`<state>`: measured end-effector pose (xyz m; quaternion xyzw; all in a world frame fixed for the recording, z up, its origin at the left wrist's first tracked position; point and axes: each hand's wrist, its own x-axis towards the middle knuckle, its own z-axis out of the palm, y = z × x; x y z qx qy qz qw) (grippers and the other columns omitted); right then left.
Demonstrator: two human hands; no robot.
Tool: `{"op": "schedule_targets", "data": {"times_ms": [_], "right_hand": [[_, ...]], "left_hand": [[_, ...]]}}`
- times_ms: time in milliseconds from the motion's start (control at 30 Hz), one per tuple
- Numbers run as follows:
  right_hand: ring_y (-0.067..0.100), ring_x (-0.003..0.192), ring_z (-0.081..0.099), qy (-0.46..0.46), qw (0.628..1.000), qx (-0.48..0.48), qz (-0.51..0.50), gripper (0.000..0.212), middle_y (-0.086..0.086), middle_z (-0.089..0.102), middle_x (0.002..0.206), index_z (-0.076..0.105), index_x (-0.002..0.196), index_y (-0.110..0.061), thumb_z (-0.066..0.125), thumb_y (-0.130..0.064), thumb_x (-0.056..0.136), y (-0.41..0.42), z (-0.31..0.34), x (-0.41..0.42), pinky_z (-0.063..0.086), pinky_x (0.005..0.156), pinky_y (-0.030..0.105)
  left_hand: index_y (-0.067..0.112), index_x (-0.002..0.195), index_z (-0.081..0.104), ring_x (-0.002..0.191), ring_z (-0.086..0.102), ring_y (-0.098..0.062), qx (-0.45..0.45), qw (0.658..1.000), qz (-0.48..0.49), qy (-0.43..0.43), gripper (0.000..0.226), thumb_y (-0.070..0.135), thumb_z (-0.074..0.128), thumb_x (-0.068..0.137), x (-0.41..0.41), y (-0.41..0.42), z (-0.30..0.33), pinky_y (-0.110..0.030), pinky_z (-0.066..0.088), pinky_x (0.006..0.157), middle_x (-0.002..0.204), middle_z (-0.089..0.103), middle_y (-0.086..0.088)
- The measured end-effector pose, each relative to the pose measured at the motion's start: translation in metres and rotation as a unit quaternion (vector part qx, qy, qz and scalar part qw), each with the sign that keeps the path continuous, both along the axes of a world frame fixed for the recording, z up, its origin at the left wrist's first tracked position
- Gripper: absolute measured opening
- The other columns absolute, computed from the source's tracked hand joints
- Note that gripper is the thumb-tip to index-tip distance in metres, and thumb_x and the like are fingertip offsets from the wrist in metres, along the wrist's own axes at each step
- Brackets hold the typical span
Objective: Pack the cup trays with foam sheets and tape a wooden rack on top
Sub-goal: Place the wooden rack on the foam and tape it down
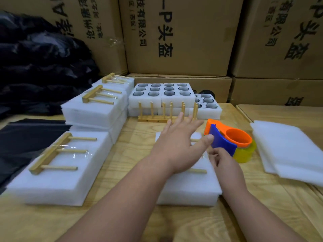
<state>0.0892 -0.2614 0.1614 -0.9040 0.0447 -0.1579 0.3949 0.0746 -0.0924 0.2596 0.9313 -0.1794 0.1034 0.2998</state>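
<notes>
A white foam pack (188, 189) lies in the middle of the wooden table (139, 220). A wooden rack (198, 171) lies on top of it, mostly hidden under my left arm. My left hand (176, 145) hovers over the pack with fingers spread and holds nothing; its thumb reaches the blue blade of the orange tape dispenser (232, 137), which lies just right of the pack. Just below the blade, my right hand (223, 163) has curled fingers that pinch what looks like the clear tape's end.
Loose foam sheets (288, 151) are stacked at the right. Foam cup trays (162, 98) sit at the back, with upright wooden racks (157, 112) in front. Taped packs (61, 172) (94, 109) fill the left. Black bags (35, 67) and cardboard boxes (174, 32) stand behind.
</notes>
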Motion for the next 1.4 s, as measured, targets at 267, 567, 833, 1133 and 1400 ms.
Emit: {"op": "schedule_targets", "data": {"times_ms": [267,567,833,1133,1400], "right_hand": [[0.025,0.08,0.063,0.004,1.0,-0.015,0.016,0.01,-0.005,0.07,0.088,0.056,0.104,-0.032,0.048,-0.029,0.101,0.001,-0.002,0.002,0.053,0.067,0.044],[0.021,0.081,0.059,0.049,0.998,-0.022,0.017,0.012,-0.008,0.063,0.089,0.05,0.107,-0.037,0.05,-0.031,0.097,0.001,0.001,-0.002,0.051,0.068,0.042],[0.017,0.075,0.06,0.049,0.993,-0.102,0.023,0.009,-0.012,0.063,0.083,0.048,0.103,-0.042,0.05,-0.035,0.097,0.005,0.002,-0.006,0.047,0.059,0.035],[0.022,0.079,0.065,0.027,0.992,-0.121,0.013,0.006,-0.008,0.068,0.085,0.054,0.099,-0.037,0.051,-0.034,0.096,0.009,0.003,-0.004,0.057,0.069,0.041],[0.019,0.078,0.064,0.03,0.992,-0.122,0.015,0.004,-0.01,0.066,0.083,0.055,0.096,-0.036,0.052,-0.035,0.094,0.008,0.004,-0.005,0.056,0.067,0.039]], "left_hand": [[0.011,0.128,0.068,0.117,0.065,-0.026,-0.304,0.858,0.236,0.34,0.086,0.074,0.06,0.07,-0.056,0.055,-0.04,-0.038,0.047,0.106,0.13,0.069,-0.008],[0.038,0.13,0.067,0.097,0.076,-0.012,-0.436,0.806,0.117,0.382,0.086,0.081,0.069,0.056,-0.074,0.054,-0.038,-0.028,0.055,0.077,0.113,0.077,0.009],[0.043,0.122,0.067,0.097,0.076,-0.02,-0.559,0.769,0.193,0.242,0.057,0.049,0.073,0.066,-0.078,0.039,-0.043,-0.038,0.063,0.068,0.104,0.078,0.008],[0.024,0.116,0.072,0.091,0.076,-0.023,-0.586,0.771,0.232,0.09,0.05,0.055,0.064,0.077,-0.117,0.13,-0.019,-0.039,0.059,0.067,0.112,0.078,-0.008],[0.032,0.093,0.078,0.073,0.075,-0.011,-0.609,0.735,0.299,0.005,0.031,0.051,0.054,0.092,-0.133,0.23,0.005,-0.041,0.052,0.076,0.095,0.078,0.006]]}}
